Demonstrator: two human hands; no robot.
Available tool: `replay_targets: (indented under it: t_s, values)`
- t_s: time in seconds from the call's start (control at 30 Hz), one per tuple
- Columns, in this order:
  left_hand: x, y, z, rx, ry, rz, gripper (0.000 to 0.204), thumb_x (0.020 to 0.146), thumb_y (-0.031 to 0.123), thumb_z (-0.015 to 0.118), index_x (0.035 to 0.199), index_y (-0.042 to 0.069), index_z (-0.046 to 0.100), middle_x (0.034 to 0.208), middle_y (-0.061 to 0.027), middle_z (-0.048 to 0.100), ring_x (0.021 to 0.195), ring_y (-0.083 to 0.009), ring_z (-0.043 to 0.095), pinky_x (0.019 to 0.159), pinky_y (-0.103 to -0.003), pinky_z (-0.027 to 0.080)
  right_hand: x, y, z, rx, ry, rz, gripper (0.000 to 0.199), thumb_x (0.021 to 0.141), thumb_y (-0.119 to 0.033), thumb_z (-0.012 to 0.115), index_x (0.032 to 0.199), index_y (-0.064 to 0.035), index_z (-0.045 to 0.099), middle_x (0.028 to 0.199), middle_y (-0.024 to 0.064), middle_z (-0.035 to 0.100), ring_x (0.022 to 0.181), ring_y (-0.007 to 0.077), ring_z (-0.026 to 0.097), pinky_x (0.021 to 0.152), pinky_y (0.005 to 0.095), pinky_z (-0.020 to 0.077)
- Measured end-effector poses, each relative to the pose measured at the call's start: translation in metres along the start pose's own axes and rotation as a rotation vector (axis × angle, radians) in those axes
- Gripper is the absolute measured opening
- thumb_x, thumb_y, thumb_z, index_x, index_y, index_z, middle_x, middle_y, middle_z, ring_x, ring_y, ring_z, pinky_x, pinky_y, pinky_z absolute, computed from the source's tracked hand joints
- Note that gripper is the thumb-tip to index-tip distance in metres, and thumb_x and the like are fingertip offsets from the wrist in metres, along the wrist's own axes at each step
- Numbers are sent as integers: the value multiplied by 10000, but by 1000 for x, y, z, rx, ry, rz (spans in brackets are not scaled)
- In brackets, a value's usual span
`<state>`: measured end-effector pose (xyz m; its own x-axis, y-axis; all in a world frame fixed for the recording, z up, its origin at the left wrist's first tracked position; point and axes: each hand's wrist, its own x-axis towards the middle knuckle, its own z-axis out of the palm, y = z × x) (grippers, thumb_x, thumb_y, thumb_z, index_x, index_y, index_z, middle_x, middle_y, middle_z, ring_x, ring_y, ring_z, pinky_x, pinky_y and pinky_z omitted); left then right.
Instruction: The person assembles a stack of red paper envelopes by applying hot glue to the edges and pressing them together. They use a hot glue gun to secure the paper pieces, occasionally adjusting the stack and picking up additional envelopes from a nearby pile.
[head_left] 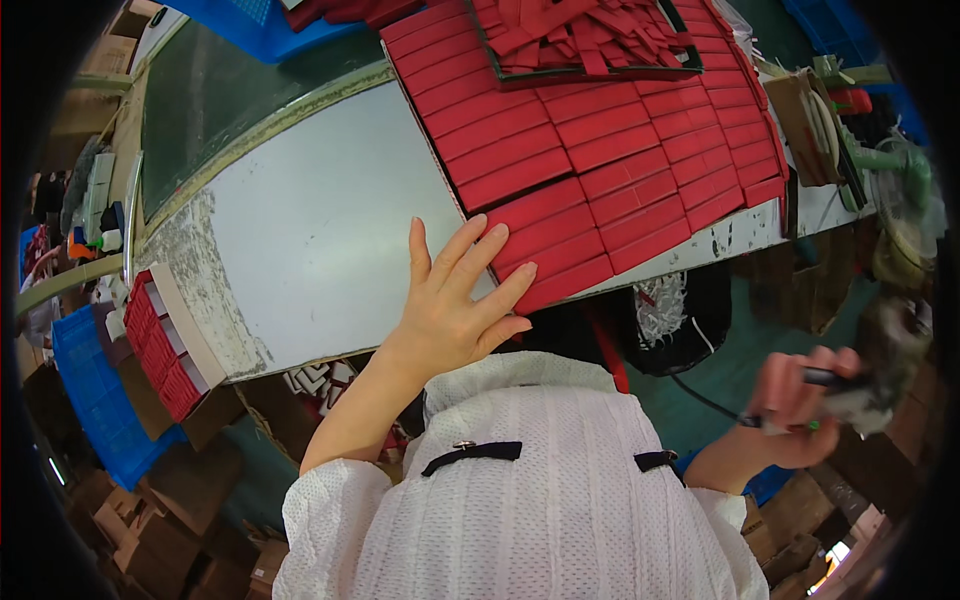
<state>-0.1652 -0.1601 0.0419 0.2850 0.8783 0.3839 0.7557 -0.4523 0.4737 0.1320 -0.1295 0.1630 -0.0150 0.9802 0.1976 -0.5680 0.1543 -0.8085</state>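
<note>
Rows of slim red boxes [620, 190] lie packed side by side on the white tabletop [330, 220]. My left hand [455, 300] has its fingers spread, with the fingertips resting on the near left corner of the rows. To the right, beyond the table's near edge, my right hand [795, 405] is wrapped round a corded tool [880, 375]. That tool has dark parts and a greyish body, but motion blur hides its exact kind. A black cord [705, 398] runs to it from the left.
A dark-rimmed tray [610, 73] heaped with red strips sits on top of the boxes. At the table's left end stands a carton [185, 340] with red pieces. A black bag [690, 320] holding white shreds is below the near edge. Blue crates [100, 390] and cardboard boxes lie around.
</note>
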Motion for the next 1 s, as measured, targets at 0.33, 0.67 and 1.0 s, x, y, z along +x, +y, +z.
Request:
replay_targets:
  t_s: [0.33, 0.67, 1.0]
  values:
    - [9, -25, 3, -60, 201, -16, 396, 851, 304, 532, 1126, 24, 584, 1206, -167, 505, 1130, -344, 460, 1001, -491, 306, -12, 81, 34, -407, -1, 557, 471, 739, -151, 598, 1106, 95, 436, 601, 106, 525, 500, 179, 508, 526, 303, 419]
    - [10, -37, 10, 9, 183, -106, 416, 848, 249, 538, 1168, -17, 542, 1257, -174, 476, 1198, -377, 400, 1019, -510, 274, -6, 93, 32, -325, -12, 703, 405, 766, -26, 607, 1152, 1, 487, 818, 62, 556, 702, 118, 521, 586, 240, 408]
    - [5, -42, 26, -233, 327, -120, 325, 830, 121, 518, 1114, -33, 551, 1207, -231, 498, 1146, -350, 476, 990, -506, 347, 9, 107, 52, -449, -166, 744, 290, 799, -24, 607, 1080, -16, 536, 986, 76, 589, 983, 176, 558, 850, 306, 437]
